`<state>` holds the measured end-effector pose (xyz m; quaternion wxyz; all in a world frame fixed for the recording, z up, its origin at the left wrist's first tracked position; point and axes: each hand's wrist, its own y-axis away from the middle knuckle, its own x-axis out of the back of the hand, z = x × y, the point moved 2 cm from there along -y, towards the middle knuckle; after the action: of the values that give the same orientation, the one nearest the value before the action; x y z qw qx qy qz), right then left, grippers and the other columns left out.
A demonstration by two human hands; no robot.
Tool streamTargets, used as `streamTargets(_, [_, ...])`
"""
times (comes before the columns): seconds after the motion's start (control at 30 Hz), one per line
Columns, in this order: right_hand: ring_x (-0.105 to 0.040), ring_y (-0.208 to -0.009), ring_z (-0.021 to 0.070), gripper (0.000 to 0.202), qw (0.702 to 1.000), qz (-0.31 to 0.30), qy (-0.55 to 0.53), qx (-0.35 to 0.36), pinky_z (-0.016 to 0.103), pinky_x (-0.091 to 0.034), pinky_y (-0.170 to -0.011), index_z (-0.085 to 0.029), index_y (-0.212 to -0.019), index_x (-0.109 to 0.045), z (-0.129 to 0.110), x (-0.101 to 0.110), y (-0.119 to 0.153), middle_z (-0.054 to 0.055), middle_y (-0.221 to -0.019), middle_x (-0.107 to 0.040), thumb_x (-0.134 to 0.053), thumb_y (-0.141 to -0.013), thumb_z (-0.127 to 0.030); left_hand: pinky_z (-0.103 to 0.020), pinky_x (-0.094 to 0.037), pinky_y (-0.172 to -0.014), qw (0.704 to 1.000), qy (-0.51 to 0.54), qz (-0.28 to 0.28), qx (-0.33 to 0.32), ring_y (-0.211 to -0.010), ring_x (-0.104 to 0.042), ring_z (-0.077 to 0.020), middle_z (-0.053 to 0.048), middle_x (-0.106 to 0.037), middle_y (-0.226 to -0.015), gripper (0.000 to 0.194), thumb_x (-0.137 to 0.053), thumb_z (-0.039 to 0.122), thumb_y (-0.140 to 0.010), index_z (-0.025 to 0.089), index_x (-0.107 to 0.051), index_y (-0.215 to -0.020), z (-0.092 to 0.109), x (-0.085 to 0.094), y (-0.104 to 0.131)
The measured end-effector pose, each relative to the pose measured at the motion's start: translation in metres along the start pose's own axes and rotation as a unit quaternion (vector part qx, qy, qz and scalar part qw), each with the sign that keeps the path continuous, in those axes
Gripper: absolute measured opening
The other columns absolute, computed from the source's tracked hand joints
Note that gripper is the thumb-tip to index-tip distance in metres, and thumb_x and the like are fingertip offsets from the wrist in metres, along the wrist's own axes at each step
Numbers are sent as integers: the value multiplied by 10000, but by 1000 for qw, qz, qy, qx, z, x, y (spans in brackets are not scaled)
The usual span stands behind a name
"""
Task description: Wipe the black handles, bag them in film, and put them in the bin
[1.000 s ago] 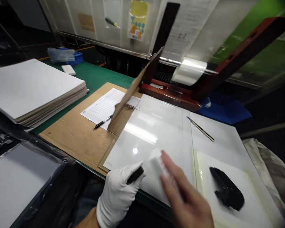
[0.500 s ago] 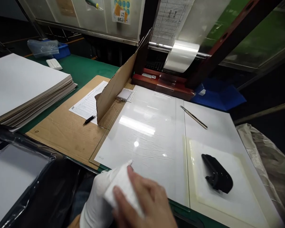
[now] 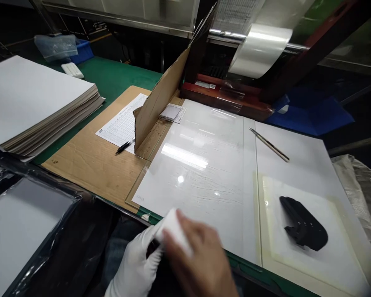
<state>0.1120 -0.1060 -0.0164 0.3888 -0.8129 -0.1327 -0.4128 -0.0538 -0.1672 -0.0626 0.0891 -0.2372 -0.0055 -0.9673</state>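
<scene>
My left hand, in a white glove, is closed at the front edge of the table around a small dark piece. Most of that piece is hidden by the glove and a white cloth, so its shape cannot be made out. My bare right hand, a little blurred, grips the white cloth and presses it over the piece from the right. On the white sheet at the right lies a black curved part with small shiny spots, apart from both hands.
A glass-topped white sheet spreads ahead, with tweezers at its right. A cardboard divider stands upright beside a form and a pen. At left is a paper stack; a film roll hangs at the back.
The camera view has tilted down and shifted left. My right hand has moved the cloth over the piece, and the dark piece now shows between the glove's fingers.
</scene>
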Motion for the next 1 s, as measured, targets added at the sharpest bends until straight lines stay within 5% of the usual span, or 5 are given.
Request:
streamTargets(0.1, [-659, -1009, 253, 372, 999, -48, -3, -16, 365, -586, -757, -231, -1287, -651, 3, 0, 2, 142, -1282, -676, -622, -921, -176, -316, -576, -984, 998, 54, -22, 11, -1128, -705, -230, -71, -722, -1260, 381, -561, 349, -986, 255, -633, -1348, -5, -6, 2])
streamTargets(0.4, [-631, -1011, 265, 293, 998, -42, -4, 52, 388, -568, -744, -219, -1188, -694, 5, 2, -5, 180, -1281, -672, -653, -904, -157, -332, -543, -1032, 988, 139, -32, 55, -1192, -664, -272, -60, -687, -1325, 375, -557, 370, -984, 269, -656, -1331, -6, -8, 3])
streamTargets(0.53, [-623, -975, 268, 327, 999, -36, 1, 4, 424, -553, -732, -165, -1217, -673, 7, 1, -6, 220, -1299, -651, -598, -911, -79, -315, -492, -1086, 989, 124, -34, 66, -1215, -649, -233, -56, -670, -1350, 390, -586, 319, -979, 297, -618, -1367, -10, -8, 6])
streamTargets(0.87, [-599, -968, 280, 281, 999, -25, -34, 15, 429, -547, -709, -155, -1173, -698, 4, 3, -11, 235, -1288, -652, -626, -906, -113, -241, -547, -999, 994, 103, -11, 32, -1164, -684, -190, -39, -706, -1296, 353, -581, 291, -980, 298, -643, -1328, -8, -6, 2])
streamTargets(1.0, [-585, -960, 256, 327, 998, -36, -5, -47, 398, -553, -687, -194, -1255, -657, 7, 2, -12, 191, -1310, -646, -566, -949, -126, -211, -527, -1006, 997, 78, 5, 18, -1144, -695, -173, -17, -720, -1270, 355, -623, 300, -954, 309, -660, -1307, -5, -6, -2])
